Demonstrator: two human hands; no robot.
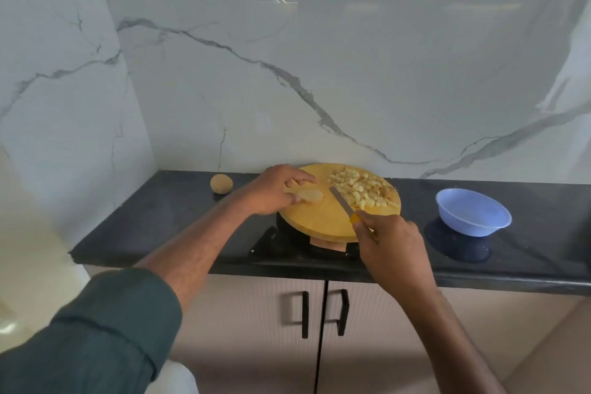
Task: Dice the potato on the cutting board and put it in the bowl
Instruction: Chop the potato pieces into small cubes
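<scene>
A round wooden cutting board (pixel 323 217) lies on the black counter. A pile of diced potato (pixel 359 187) covers its far right part. My left hand (pixel 275 189) pinches a pale peeled potato piece (pixel 311 195) on the board's left side. My right hand (pixel 390 240) grips the yellow handle of a knife (pixel 342 203); its blade points up-left over the board, between the potato piece and the dice. A light blue bowl (pixel 473 216) stands on the counter to the right of the board, with nothing visible inside.
A whole unpeeled potato (pixel 221 183) sits on the black counter (pixel 160 221) left of the board, near the marble wall. Cupboard doors with black handles (pixel 305 313) are below the counter's front edge.
</scene>
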